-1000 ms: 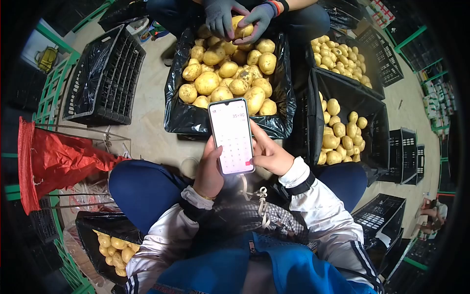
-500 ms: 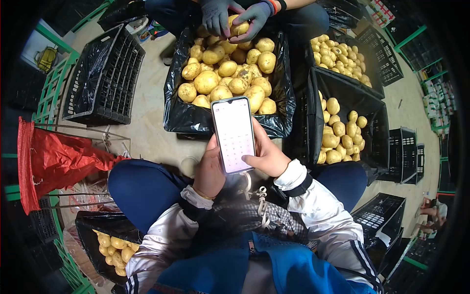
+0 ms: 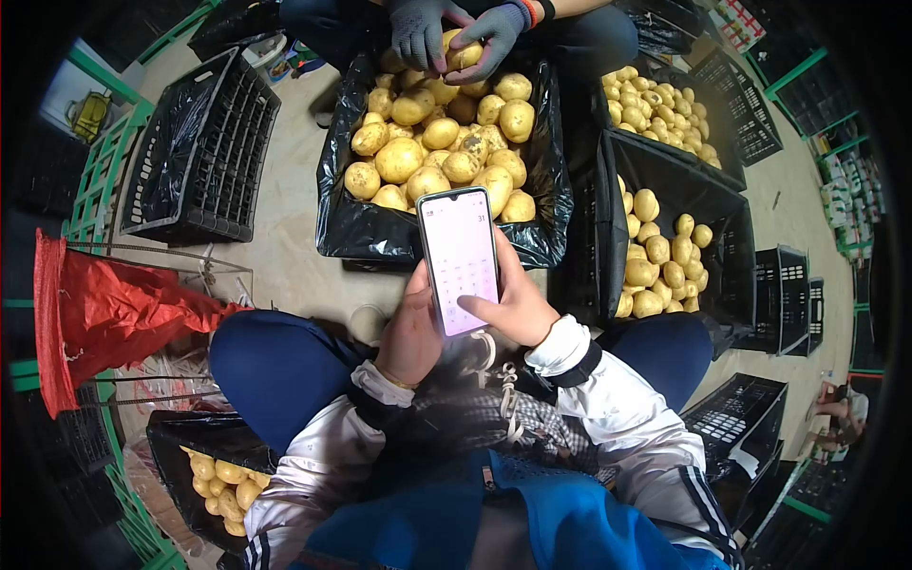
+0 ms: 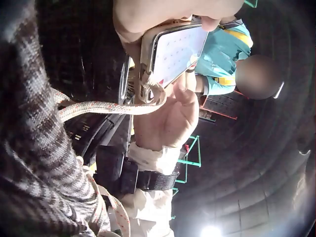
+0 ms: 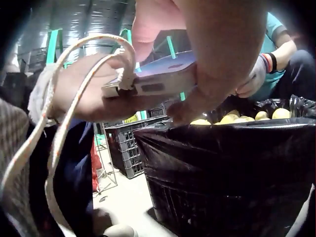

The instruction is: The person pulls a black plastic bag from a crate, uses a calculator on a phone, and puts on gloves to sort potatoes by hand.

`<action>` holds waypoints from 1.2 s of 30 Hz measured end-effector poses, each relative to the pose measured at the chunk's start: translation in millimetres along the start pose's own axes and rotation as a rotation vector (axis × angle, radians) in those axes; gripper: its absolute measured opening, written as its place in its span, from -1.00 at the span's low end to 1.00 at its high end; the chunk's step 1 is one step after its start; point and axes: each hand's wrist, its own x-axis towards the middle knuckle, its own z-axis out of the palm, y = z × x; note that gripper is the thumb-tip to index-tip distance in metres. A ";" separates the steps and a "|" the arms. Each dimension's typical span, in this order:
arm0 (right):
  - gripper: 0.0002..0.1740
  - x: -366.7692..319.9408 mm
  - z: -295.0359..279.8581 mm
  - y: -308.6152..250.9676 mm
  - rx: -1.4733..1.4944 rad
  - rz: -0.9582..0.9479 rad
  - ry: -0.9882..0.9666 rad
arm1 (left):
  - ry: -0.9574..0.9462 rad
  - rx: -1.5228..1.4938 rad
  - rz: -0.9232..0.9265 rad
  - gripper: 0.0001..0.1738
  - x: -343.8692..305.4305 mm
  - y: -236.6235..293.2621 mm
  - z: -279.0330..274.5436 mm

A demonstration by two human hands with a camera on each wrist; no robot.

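Note:
A phone (image 3: pixel 454 228) with a calculator on its bright screen is held between my two hands, over the near edge of a crate of potatoes (image 3: pixel 461 167). My left hand (image 3: pixel 410 332) grips its left side and lower part. My right hand (image 3: pixel 521 302) holds the right edge, its thumb over the lower keypad. The display reads 31. A pale cord (image 5: pixel 71 81) loops from the phone's bottom end. Across the crate, another person's grey-gloved hands (image 3: pixel 418 38) hold a potato (image 3: pixel 463 52).
Black-lined crates of potatoes stand at the right (image 3: pixel 727 218) and lower left (image 3: pixel 176 456). An upright black crate (image 3: pixel 214 142) is at the left, above a red sack (image 3: pixel 123 309). Stacked black crates (image 3: pixel 781 294) line the right side. My knees flank the phone.
The calculator's longer entry has cleared, and 31 now shows. The phone has shifted slightly right, while my right thumb has moved left across the keypad. The gloved hands have turned the potato slightly.

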 end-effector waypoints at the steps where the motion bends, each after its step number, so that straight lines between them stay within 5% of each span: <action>1: 0.13 0.3 0.0 1.2 -0.009 0.030 0.021 | -0.001 -0.005 0.003 -0.29 0.5 -0.2 0.2; 12: 0.16 -0.4 -0.7 -19.3 -0.124 -0.037 -0.052 | 0.014 -0.028 -0.001 -0.28 -1.7 3.0 1.4; 15: 0.13 -0.4 -6.6 -15.7 0.005 -0.030 -0.123 | 0.003 -0.030 0.014 -0.28 -0.5 3.6 2.7; 17: 0.09 0.0 -9.4 -11.3 0.397 0.022 -0.171 | -0.007 -0.033 0.029 -0.29 0.1 4.4 3.9; 36: 0.06 -0.7 -14.4 -13.0 0.464 0.063 -0.235 | 0.014 -0.081 0.048 -0.32 -0.8 8.8 12.5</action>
